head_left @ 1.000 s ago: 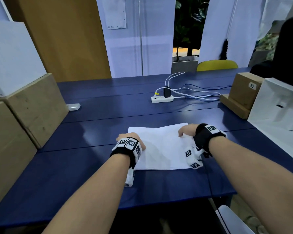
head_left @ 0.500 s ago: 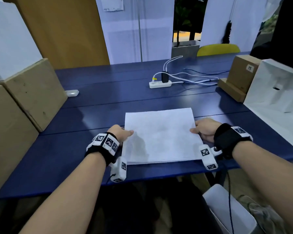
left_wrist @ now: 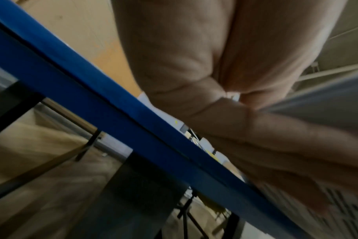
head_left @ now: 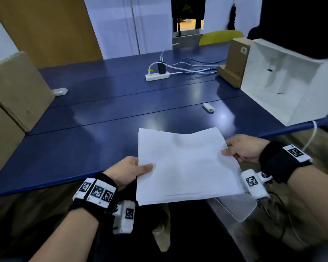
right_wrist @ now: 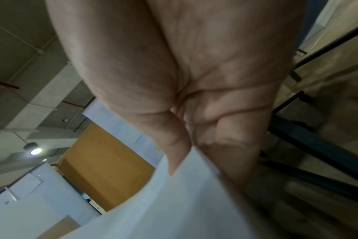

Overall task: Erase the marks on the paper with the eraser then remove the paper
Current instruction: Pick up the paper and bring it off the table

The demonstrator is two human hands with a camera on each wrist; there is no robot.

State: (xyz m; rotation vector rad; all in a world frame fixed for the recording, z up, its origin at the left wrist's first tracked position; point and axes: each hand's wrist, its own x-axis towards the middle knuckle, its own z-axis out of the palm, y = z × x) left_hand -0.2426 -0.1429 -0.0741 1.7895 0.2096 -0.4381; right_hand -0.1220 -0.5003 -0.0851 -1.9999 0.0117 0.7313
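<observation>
Along the left edge of the blue tabletop (head_left: pixel 83 148): two tan boxes (head_left: pixel 17 87), one behind the other, with a small white object (head_left: pixel 60 91) lying just beside the rear one. Toward the far middle: a white power strip (head_left: pixel 157 76) with a black plug in it and white cables (head_left: pixel 193 67) trailing off to the right. At the right edge: a cardboard box (head_left: pixel 235 57) standing on a wooden block, and just beside it a large open white box (head_left: pixel 284 86) lying on its side. Between power strip and white box, alone on the bare surface: the small white eraser (head_left: pixel 208 107), well apart from both hands.

Nothing lying between the sheet and the eraser.

At the near edge: the white paper (head_left: pixel 186 167), lifted and held partly over that edge, its near part past the tabletop. Long axis running from near to far, far end tipped slightly to the right; far right corner faintly curled. No marks legible on its surface.

Left hand (head_left: pixel 125 172) at the left long edge, thumb on top, fingers (left_wrist: pixel 276 145) underneath, pinching the sheet. Right hand (head_left: pixel 243 148) at the right long edge, thumb on top and fingers (right_wrist: pixel 231 153) beneath, also pinching the paper.
</observation>
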